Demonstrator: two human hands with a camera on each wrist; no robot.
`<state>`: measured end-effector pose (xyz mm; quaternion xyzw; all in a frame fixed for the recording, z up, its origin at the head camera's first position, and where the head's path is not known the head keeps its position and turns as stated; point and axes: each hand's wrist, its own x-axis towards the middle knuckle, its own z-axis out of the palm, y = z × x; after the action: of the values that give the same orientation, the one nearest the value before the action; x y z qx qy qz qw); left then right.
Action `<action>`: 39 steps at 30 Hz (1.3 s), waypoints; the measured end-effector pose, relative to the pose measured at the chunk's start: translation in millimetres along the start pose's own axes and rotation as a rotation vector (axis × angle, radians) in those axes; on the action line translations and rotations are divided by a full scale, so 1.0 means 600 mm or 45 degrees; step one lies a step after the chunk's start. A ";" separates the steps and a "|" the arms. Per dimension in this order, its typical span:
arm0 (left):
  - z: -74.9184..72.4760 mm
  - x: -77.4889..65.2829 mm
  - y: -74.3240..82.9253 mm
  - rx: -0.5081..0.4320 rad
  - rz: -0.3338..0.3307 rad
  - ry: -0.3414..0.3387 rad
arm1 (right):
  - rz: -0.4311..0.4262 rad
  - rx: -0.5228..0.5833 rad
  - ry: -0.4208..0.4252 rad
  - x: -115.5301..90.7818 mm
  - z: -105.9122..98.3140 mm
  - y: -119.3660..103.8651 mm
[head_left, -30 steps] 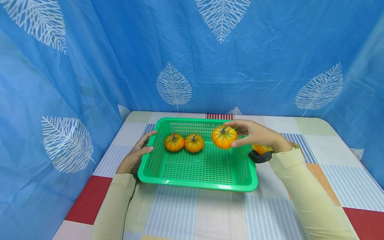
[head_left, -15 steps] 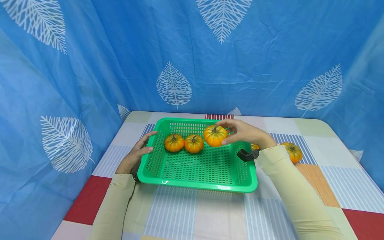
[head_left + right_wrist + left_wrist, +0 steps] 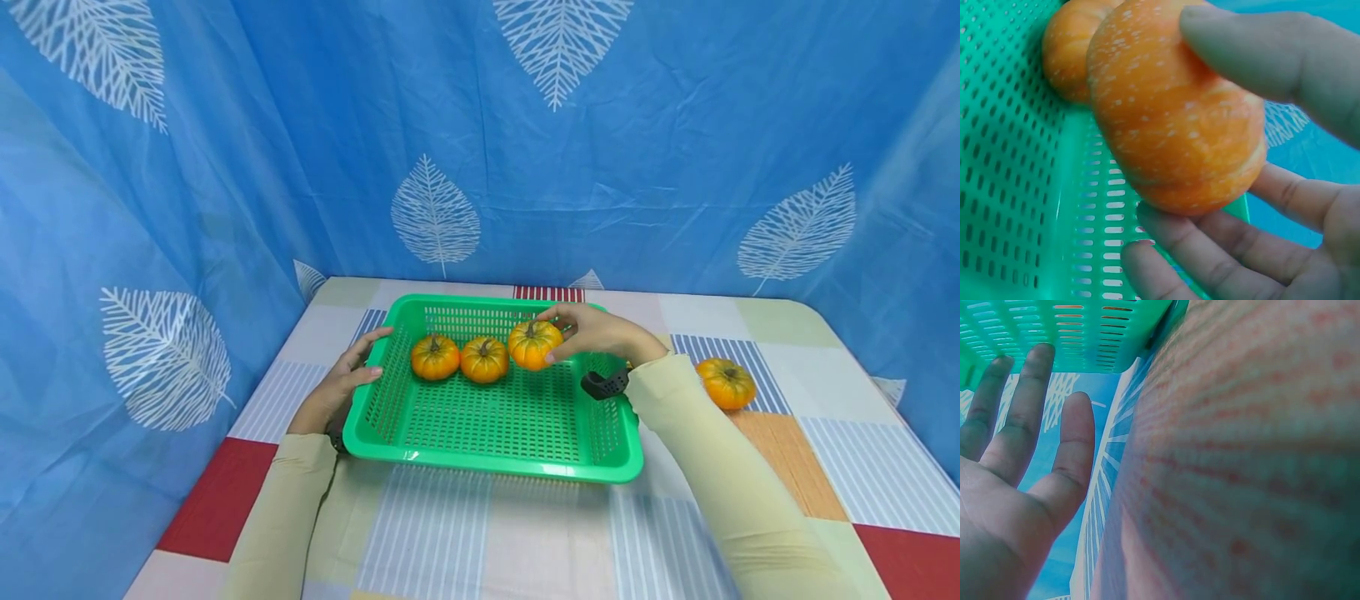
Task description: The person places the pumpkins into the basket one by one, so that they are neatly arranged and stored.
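Note:
My right hand (image 3: pixel 603 332) pinches a small orange pumpkin (image 3: pixel 532 346) between thumb and fingers, inside the right half of a green plastic basket (image 3: pixel 487 468). In the right wrist view the thumb presses one side of this pumpkin (image 3: pixel 1172 119), with fingers against the other. Two similar pumpkins, one at the left (image 3: pixel 435 358) and one beside it (image 3: pixel 484 360), sit on the basket floor near its back. At the basket's left side is my left hand (image 3: pixel 337 392), its fingers extended. The left wrist view shows this hand (image 3: pixel 1016 487) with fingertips at the perforated basket wall; contact is unclear.
Another pumpkin (image 3: pixel 726 384) lies on the patchwork tablecloth (image 3: pixel 555 533) to the right of the basket. A sliver of orange shows behind my right wrist, mostly hidden. A blue curtain (image 3: pixel 525 192) with white leaf prints hangs behind and left of the table.
My right hand has carried the pumpkin leftward and slightly lower, near the two in the basket. The pumpkin on the right of the table has come out from behind my arm. My left hand stays put.

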<state>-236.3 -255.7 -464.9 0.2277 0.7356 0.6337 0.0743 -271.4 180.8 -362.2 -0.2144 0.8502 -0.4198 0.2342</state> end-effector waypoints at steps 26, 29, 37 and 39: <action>0.000 -0.002 0.005 -0.051 -0.036 -0.004 | 0.218 -0.493 -0.112 0.044 0.014 -0.007; 0.000 -0.001 0.005 -0.056 -0.046 0.002 | 0.237 -0.507 -0.110 0.046 0.017 -0.005; -0.001 0.000 0.004 -0.050 -0.037 -0.005 | 0.254 -0.551 -0.080 0.047 0.022 -0.008; -0.002 0.000 0.002 -0.066 -0.037 -0.006 | 0.253 -0.551 -0.077 0.047 0.023 -0.008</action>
<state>-236.4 -256.8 -463.4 0.2166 0.7218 0.6510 0.0911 -285.0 153.9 -371.9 -0.1873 0.9300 -0.1959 0.2483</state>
